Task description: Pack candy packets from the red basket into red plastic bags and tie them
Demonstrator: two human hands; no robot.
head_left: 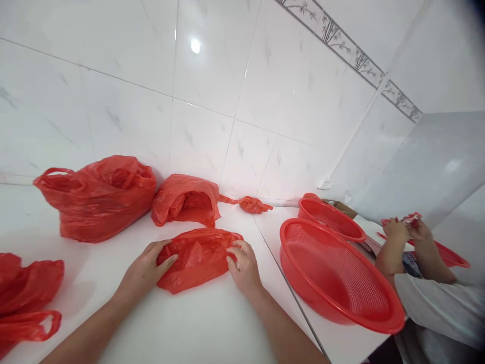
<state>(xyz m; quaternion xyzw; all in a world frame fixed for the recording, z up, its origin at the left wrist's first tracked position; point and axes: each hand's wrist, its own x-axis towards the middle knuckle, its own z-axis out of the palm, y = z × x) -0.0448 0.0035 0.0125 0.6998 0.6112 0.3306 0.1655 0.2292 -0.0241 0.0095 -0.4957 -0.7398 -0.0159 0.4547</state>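
A red plastic bag lies on the white table in front of me, its mouth spread wide and facing up. My left hand grips the bag's left rim, thumb inside and fingers outside. At the opposite rim my right hand pinches the film between thumb and fingers. Crumpled red film shows inside the bag; whether anything lies beneath it is hidden. Just behind stands another red bag with its opening toward me, and left of that a large, full-looking red bag whose contents I cannot make out.
Two red plastic baskets stand on the right, past a seam in the table. A small knotted red bag lies by the tiled wall. More red bags are at the left edge. Far right, a co-worker's hands hold something red and white.
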